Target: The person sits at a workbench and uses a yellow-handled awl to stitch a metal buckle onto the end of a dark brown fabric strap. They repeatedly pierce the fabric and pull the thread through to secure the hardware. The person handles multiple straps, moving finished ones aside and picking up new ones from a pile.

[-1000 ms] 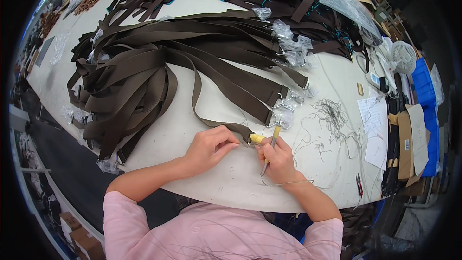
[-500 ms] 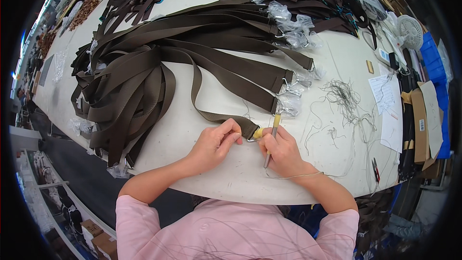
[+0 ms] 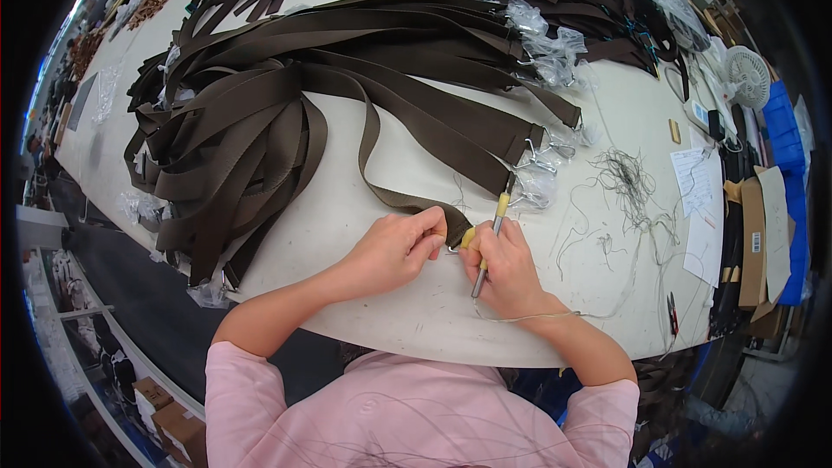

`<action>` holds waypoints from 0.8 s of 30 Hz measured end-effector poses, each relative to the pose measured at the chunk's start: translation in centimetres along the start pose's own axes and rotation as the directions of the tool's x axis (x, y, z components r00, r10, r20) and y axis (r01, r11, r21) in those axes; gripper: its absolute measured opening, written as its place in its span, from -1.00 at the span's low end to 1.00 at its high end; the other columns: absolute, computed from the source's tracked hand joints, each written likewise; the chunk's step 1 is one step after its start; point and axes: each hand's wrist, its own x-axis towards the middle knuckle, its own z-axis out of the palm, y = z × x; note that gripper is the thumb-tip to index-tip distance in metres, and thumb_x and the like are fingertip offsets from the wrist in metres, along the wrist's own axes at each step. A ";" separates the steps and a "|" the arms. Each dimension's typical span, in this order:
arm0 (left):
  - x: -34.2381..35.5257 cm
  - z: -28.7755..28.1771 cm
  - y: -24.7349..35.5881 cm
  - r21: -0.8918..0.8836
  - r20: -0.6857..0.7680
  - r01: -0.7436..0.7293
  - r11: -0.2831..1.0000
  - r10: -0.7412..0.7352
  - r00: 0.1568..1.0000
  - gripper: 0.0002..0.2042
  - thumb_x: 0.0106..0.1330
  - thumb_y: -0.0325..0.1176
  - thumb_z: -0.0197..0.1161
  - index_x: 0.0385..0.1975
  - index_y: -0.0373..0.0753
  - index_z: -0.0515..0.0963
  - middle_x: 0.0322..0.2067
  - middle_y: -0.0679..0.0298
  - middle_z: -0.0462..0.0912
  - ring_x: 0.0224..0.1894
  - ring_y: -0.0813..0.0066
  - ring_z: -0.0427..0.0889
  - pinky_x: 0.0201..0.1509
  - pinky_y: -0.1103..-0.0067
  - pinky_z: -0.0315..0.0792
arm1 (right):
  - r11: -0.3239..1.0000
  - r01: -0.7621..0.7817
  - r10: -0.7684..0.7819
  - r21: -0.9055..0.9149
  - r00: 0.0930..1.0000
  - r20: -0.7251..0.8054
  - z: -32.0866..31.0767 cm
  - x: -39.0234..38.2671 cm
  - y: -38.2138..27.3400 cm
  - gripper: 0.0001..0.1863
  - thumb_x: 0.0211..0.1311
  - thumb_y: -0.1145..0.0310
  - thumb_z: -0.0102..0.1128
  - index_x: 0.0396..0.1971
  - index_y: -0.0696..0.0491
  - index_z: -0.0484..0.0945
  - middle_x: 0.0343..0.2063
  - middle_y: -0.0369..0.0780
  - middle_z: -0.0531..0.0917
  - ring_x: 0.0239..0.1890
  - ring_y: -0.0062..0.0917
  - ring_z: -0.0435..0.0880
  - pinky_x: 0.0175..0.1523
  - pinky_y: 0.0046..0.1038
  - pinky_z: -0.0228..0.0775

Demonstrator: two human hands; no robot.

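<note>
My right hand (image 3: 501, 264) grips a slim pen-shaped tool (image 3: 479, 282) with a metal shaft, a yellow band and a dark tip pointing away from me. A yellow covering shows on one of its fingers, pressed against the end of a dark brown webbing strap (image 3: 407, 201). That end carries a small metal ring (image 3: 452, 249), partly hidden by my fingers. Close on its left, thumb and forefinger of my left hand (image 3: 407, 247) are pinched together beside the strap end. What they hold, if anything, is hidden. The strap curves back to a large heap of similar straps (image 3: 234, 139).
Metal hooks in clear plastic wrap (image 3: 537, 182) lie at the strap ends. Tangled loose threads (image 3: 626, 175), papers (image 3: 698, 208) and small red-handled snips (image 3: 672, 314) are to the right. Beyond stand a white fan (image 3: 747, 78) and blue bin (image 3: 789, 199). More straps with turquoise buckles (image 3: 598, 9) lie at the back.
My left hand has shifted slightly right, closer to the strap end. The tool in my right hand has tilted a little. The whole view has shifted slightly.
</note>
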 end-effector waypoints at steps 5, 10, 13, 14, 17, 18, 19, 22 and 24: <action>-0.3 0.3 0.5 0.071 -0.038 -0.021 0.997 0.024 0.999 -0.97 0.43 -0.48 0.12 -0.28 -0.27 0.44 -0.52 0.22 0.63 -0.52 0.32 0.57 -0.40 0.46 0.37 | 1.000 0.013 -0.014 0.008 1.000 0.008 0.2 -0.3 0.3 -0.62 -0.16 0.70 0.22 -0.24 0.22 0.40 -0.50 -0.25 0.53 -0.34 -0.27 0.44 -0.18 -0.30 0.29; -0.4 0.5 1.0 0.201 -0.071 -0.072 0.977 0.088 0.994 -0.94 0.43 -0.47 0.14 -0.29 -0.28 0.42 -0.54 0.12 0.60 -0.50 0.06 0.57 -0.34 0.27 0.44 | 1.000 0.020 -0.019 0.015 1.000 -0.012 0.1 -0.1 0.0 -0.65 -0.16 0.69 0.24 -0.30 0.15 0.40 -0.46 -0.22 0.54 -0.32 -0.23 0.46 -0.17 -0.27 0.29; -0.9 0.6 1.7 0.444 -0.140 -0.192 0.875 0.280 0.950 -0.93 0.34 -0.52 0.21 -0.25 -0.27 0.48 -0.46 0.17 0.60 -0.42 0.12 0.60 -0.31 0.28 0.48 | 1.000 0.026 -0.026 0.002 0.999 -0.028 0.1 0.1 0.0 -0.68 -0.15 0.66 0.26 -0.36 0.10 0.39 -0.43 -0.20 0.54 -0.30 -0.21 0.47 -0.15 -0.26 0.29; -1.2 0.4 2.4 0.550 -0.187 -0.256 0.795 0.416 0.890 -0.88 0.29 -0.54 0.26 -0.22 -0.27 0.50 -0.41 0.20 0.61 -0.39 0.16 0.61 -0.31 0.31 0.49 | 1.000 0.025 -0.025 0.006 0.999 -0.027 0.1 0.2 0.0 -0.69 -0.15 0.65 0.26 -0.38 0.08 0.39 -0.43 -0.20 0.54 -0.30 -0.21 0.47 -0.14 -0.25 0.29; -0.6 -0.3 3.1 0.583 -0.110 -0.396 0.709 0.552 0.827 -0.71 0.16 -0.62 0.35 -0.12 -0.28 0.53 -0.24 0.19 0.57 -0.26 0.23 0.60 -0.22 0.41 0.53 | 1.000 0.024 -0.023 0.010 1.000 -0.014 0.0 0.3 -0.1 -0.70 -0.15 0.63 0.27 -0.41 0.06 0.38 -0.42 -0.21 0.54 -0.28 -0.23 0.47 -0.13 -0.26 0.28; 0.3 0.0 2.0 0.464 -0.068 -0.440 0.769 0.527 0.847 -0.72 0.17 -0.62 0.34 -0.12 -0.28 0.53 -0.22 0.18 0.56 -0.25 0.25 0.60 -0.18 0.43 0.54 | 0.999 0.033 -0.033 0.015 0.999 -0.005 -0.1 0.5 -0.2 -0.71 -0.15 0.62 0.27 -0.41 0.06 0.38 -0.42 -0.21 0.55 -0.28 -0.23 0.47 -0.13 -0.26 0.27; 1.2 0.1 1.1 0.338 -0.021 -0.476 0.812 0.512 0.859 -0.73 0.19 -0.63 0.33 -0.12 -0.29 0.53 -0.21 0.17 0.55 -0.23 0.27 0.60 -0.15 0.44 0.54 | 1.000 -0.001 0.001 0.029 1.000 0.003 -0.1 0.5 -0.1 -0.70 -0.15 0.62 0.27 -0.41 0.05 0.38 -0.42 -0.23 0.54 -0.28 -0.24 0.47 -0.11 -0.27 0.26; 2.4 -0.3 -0.8 -0.044 0.122 -0.227 0.973 0.230 0.965 -0.77 0.26 -0.59 0.29 -0.12 -0.29 0.49 -0.16 0.16 0.52 -0.16 0.31 0.61 -0.08 0.43 0.56 | 0.996 -0.074 0.074 0.043 0.997 0.014 -0.3 0.6 0.2 -0.69 -0.15 0.60 0.27 -0.40 0.04 0.37 -0.44 -0.27 0.50 -0.27 -0.27 0.46 -0.06 -0.30 0.23; 2.6 -0.4 -1.2 -0.022 0.124 -0.246 0.969 0.247 0.961 -0.78 0.28 -0.57 0.29 -0.10 -0.27 0.51 -0.16 0.17 0.53 -0.17 0.34 0.62 -0.06 0.43 0.56 | 0.997 -0.067 0.067 0.025 0.998 0.003 -1.0 1.1 -0.3 -0.69 -0.15 0.60 0.27 -0.40 0.03 0.36 -0.44 -0.30 0.47 -0.27 -0.29 0.45 -0.02 -0.32 0.20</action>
